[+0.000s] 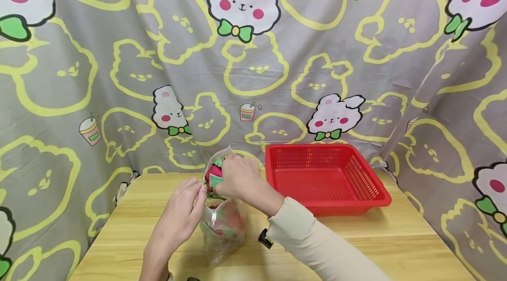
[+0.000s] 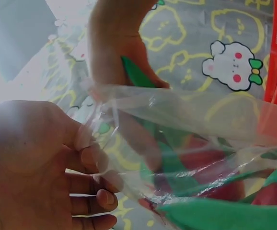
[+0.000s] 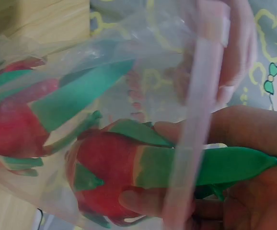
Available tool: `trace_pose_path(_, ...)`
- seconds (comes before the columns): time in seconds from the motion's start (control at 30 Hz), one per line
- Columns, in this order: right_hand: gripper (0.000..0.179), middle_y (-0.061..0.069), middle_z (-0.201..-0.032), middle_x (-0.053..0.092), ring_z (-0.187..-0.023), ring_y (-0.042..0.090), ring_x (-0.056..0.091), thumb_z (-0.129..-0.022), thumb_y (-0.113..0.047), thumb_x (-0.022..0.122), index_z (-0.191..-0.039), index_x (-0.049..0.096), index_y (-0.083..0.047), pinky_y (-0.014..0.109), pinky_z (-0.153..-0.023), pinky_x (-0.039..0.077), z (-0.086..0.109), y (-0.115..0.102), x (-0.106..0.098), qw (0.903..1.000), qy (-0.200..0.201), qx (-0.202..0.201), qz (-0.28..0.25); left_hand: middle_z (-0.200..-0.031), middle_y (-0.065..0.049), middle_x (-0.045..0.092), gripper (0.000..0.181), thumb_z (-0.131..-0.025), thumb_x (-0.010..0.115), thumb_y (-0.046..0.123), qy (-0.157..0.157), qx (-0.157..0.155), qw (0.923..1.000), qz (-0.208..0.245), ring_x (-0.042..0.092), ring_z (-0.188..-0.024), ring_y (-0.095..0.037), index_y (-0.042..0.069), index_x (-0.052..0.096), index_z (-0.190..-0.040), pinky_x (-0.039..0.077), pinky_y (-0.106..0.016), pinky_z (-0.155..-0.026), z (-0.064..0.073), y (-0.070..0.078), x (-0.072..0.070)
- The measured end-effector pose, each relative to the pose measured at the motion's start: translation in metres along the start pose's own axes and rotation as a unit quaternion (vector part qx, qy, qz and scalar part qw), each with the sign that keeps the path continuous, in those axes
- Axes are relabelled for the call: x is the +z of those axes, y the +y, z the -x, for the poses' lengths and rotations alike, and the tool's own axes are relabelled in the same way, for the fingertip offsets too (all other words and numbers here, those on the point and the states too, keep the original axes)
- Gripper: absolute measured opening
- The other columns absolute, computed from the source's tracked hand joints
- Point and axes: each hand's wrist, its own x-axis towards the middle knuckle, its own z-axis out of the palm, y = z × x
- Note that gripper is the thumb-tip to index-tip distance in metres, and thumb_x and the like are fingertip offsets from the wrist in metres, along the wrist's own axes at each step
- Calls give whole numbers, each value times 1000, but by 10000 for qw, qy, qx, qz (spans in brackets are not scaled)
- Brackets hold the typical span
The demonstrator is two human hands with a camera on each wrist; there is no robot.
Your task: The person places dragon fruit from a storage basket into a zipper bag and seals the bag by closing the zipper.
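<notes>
A clear zip bag [image 1: 222,239] stands on the table with its mouth open. My left hand [image 1: 180,210] pinches the bag's edge between thumb and forefinger, the other fingers bent beside it in the left wrist view. Reaching in at the mouth, my right hand [image 1: 239,176] grips a red dragon fruit [image 3: 105,165] with green leaves. Its long leaf lies along the palm and passes the bag's zip rim [image 3: 191,129]. Deeper in the bag lies another dragon fruit [image 3: 21,120], seen through the plastic.
To the right at the back sits a red plastic basket [image 1: 325,208] with perforated walls. A small black object [image 1: 264,238] is on the wooden table [image 1: 134,215] under my right forearm. A patterned cloth [image 1: 253,74] hangs behind and at both sides.
</notes>
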Motion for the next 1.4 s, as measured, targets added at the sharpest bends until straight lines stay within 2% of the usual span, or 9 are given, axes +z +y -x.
trace_pose_path(0.1,34,-3,-73,52,-62,15,52,-79,-44,77,-78,57,-16,33,-50,43,1,0,6,9999,-152,61,-8,-71,8,37,42,-103,51,3,8,-32,10000,42,37,-68,-9,20,43,-65,36,-26,-63,1,0,-1)
trace_pose_path(0.3,43,0,-81,56,-70,18,57,-82,-46,78,-97,60,-10,37,-59,49,2,-3,7,9983,-570,148,-13,-70,8,35,43,-101,52,1,82,-31,10000,42,36,-67,-9,20,42,-64,35,-25,-60,1,0,-3)
trace_pose_path(0.5,50,3,-92,63,-81,21,62,-83,-37,81,-115,58,-6,39,-65,53,3,-4,1,9949,-957,61,-317,-71,7,36,43,-104,50,5,5,-111,9999,-4,37,-67,-9,19,42,-64,35,-25,-60,0,1,-4)
trace_pose_path(0.57,50,4,-88,64,-80,21,62,-83,-32,81,-118,58,-5,38,-64,52,2,-3,0,9941,-947,21,-523,-71,7,37,43,-106,49,7,-85,-130,9999,9,37,-68,-10,19,43,-65,36,-26,-61,0,1,-4)
trace_pose_path(0.83,22,1,-69,55,-63,14,52,-83,-16,81,-91,62,-10,27,-54,43,-2,0,2,9850,-759,-266,-1526,-72,7,38,43,-106,48,8,-163,-185,9997,39,38,-68,-10,19,44,-65,36,-26,-62,1,1,-3)
trace_pose_path(1.0,25,-2,-72,58,-65,13,55,-85,-28,83,-87,63,-12,26,-55,46,-3,-1,4,9737,-1339,-552,-1758,-71,8,38,43,-106,47,7,-57,-127,9998,118,39,-69,-9,20,45,-66,37,-25,-61,0,0,-4)
trace_pose_path(1.1,24,-5,-76,58,-73,12,57,-87,-33,81,-88,63,-16,28,-65,46,-3,0,4,9711,-1648,-840,-1510,-72,8,38,42,-106,47,5,13,-123,9998,185,39,-68,-9,20,45,-66,37,-25,-61,-1,-2,-4)
trace_pose_path(1.2,21,-6,-75,56,-76,12,55,-89,-31,79,-85,64,-18,29,-68,43,-2,0,4,9747,-1619,-1065,-1113,-72,8,39,42,-105,48,4,63,-129,9996,246,39,-67,-9,20,45,-66,37,-25,-59,-1,-3,-5)
trace_pose_path(1.4,27,-6,-67,51,-68,11,51,-87,-29,82,-76,60,-18,26,-61,39,0,-1,8,9793,-1397,-1333,-615,-74,7,43,42,-106,47,4,146,-248,9986,446,41,-66,-9,19,47,-67,39,-25,-58,-1,-5,-5)
